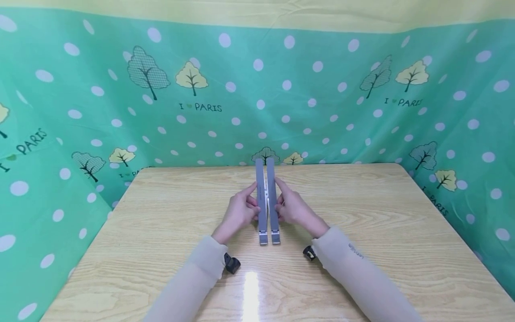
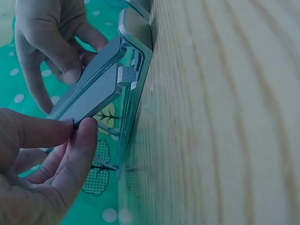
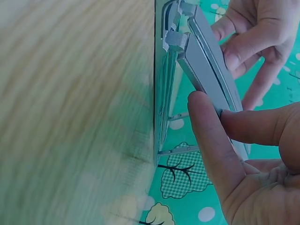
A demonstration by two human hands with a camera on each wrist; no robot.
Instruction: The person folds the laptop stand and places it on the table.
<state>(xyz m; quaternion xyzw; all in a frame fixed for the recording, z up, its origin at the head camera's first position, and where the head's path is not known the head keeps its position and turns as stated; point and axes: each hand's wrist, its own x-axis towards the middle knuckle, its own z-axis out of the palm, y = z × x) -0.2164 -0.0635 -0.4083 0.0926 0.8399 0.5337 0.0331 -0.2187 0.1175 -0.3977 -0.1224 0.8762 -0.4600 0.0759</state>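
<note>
A grey metal folding laptop stand [image 1: 261, 199] stands in the middle of the table, its two long bars close together and running away from me. From the near hinges, the upper bars [image 2: 96, 93] slant up off the lower rails, as both wrist views show. My left hand [image 1: 240, 209] pinches the left bar between thumb and fingers. On the opposite side, my right hand [image 1: 295, 208] pinches the right bar [image 3: 206, 70] the same way. Thin struts [image 3: 180, 150] show beneath the bars. Small lipped hooks [image 1: 263, 238] sit at the near end.
The stand is on a light wood-grain table [image 1: 181, 192]. Behind and beside the table hangs a green dotted curtain [image 1: 241, 103] with printed trees. A black wrist camera [image 1: 231, 264] is at the left cuff, another black device [image 1: 309, 253] at the right.
</note>
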